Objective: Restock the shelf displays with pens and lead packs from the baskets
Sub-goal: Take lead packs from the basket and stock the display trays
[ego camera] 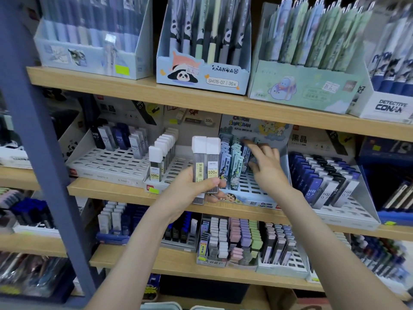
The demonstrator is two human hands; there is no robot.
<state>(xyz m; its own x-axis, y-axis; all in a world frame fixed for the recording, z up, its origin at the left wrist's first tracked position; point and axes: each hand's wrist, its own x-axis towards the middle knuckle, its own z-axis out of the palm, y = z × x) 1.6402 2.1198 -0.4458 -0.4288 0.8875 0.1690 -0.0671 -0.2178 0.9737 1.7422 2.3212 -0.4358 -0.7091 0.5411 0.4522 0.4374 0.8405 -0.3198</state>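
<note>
White-capped lead packs [205, 162] sit clamped in left grip [193, 189]; right grip [268, 166] state unclear.

A stationery shop — wooden shelves [138, 88] packed with pen display boxes [202, 70].

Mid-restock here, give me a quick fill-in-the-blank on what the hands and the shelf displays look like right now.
The left hand grips ___ lead packs with white caps.
The right hand reaches into the tray marked Crayon ___.
The pen box on the shelf above shows a cartoon ___.
Missing words: two; Shinchan; panda.
</note>
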